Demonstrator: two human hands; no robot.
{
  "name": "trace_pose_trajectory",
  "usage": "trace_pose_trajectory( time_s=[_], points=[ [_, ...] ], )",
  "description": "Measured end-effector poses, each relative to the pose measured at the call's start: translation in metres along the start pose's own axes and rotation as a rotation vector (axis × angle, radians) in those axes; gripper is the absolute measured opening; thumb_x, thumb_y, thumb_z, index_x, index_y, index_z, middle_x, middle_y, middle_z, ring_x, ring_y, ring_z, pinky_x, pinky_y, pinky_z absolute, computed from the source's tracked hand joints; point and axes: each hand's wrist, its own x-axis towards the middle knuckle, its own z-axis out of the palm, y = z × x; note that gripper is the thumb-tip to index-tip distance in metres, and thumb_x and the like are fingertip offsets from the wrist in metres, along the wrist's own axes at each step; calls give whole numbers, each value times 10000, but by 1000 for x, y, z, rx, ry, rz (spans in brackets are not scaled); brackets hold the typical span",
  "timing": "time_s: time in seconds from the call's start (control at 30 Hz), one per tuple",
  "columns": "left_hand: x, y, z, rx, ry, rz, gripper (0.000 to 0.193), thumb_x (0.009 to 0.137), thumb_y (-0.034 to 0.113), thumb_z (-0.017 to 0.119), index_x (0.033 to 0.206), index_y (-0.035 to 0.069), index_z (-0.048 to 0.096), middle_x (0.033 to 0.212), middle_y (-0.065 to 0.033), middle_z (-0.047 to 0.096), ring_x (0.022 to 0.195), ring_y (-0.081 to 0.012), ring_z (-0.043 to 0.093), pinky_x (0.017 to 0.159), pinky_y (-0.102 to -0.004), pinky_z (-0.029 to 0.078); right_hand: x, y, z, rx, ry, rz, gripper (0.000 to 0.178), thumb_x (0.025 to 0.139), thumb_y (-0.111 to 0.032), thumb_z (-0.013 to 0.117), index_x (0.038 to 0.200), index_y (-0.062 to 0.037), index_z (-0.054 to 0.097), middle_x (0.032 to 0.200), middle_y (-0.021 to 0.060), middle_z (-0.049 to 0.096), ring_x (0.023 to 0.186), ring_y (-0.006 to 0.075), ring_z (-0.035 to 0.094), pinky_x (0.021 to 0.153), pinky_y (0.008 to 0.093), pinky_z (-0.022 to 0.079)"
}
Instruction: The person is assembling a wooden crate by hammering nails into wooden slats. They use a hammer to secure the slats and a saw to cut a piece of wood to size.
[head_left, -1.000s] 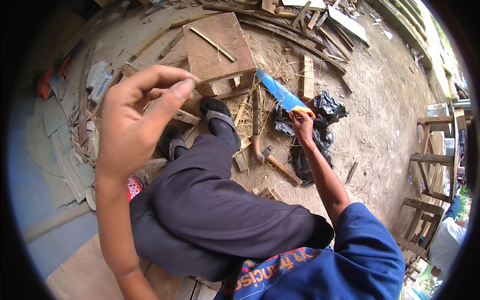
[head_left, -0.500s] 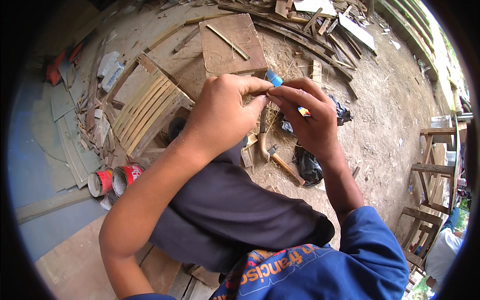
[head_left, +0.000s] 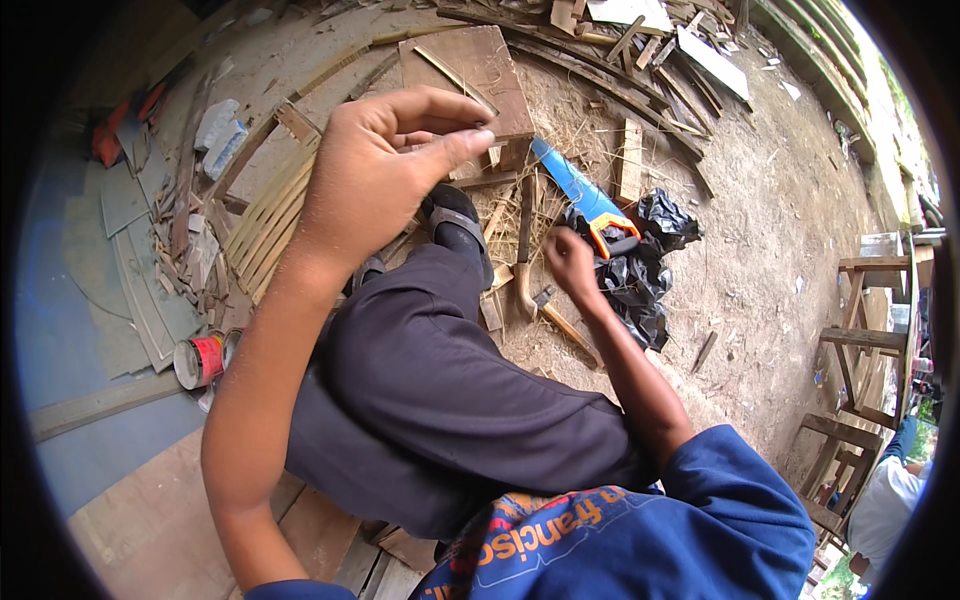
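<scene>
Over the seated person's dark trousers (head_left: 440, 390), both hands are up and well apart. I see the left hand (head_left: 375, 165) held out with its thumb and fingertips drawn together as if in a pinch, though I cannot tell whether something thin sits between them. Behind those fingertips, from this viewpoint, is a low wooden bench (head_left: 485, 58) with a narrow strip (head_left: 455, 79) lying slantwise on its top. The right hand (head_left: 572, 258) has its fingers curled in; what they may hold is hidden from me. Just beside it is the saw (head_left: 575, 183), blue along the blade, its orange-and-black handle at the crumpled black plastic (head_left: 636, 290) and its far end near the bench's corner. Closer to the knees, a hammer (head_left: 572, 336) lies on the dirt ground (head_left: 760, 230) next to a tool with a curved wooden handle (head_left: 525, 288). Off to the left are pale wooden slats (head_left: 265, 225) and a red can (head_left: 203, 362).
</scene>
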Motion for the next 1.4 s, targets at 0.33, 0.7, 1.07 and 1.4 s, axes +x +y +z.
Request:
trace_pose_trajectory(
  time_s=[0.33,0.7,1.07,1.4],
  points=[
    [-7,0,-11,-40,63,34,168,903,55,761,1058,-11,754,943,-68,760,838,-60,689,729,-194,548,-109,125,63,-411,-204,-76,349,907,-210,633,1152,11,516,1069,237,564,1019,427,594,838,537,492],
    [-14,-2,-59,7,245,63,176,905,150,784,1003,4,770,914,-33,755,824,-60,654,779,-225,515,-129,165,32,-471,-266,143,470,803,-265,756,1147,-38,528,1137,193,578,1099,390,581,864,545,463],
    [-9,-95,-161,225,373,-7,239,932,147,745,1119,-2,754,1040,-43,762,977,-76,654,918,-239,491,-110,156,-6,-554,-478,76,405,775,-205,780,1043,-41,525,1080,215,580,947,457,654,779,546,545],
    [12,-185,-128,-43,437,-95,181,893,85,766,1045,-11,746,914,-30,745,781,-47,638,719,-208,515,-101,145,-78,-556,-127,223,285,722,-148,748,911,19,615,833,205,658,796,385,653,755,446,527]
  ],
)
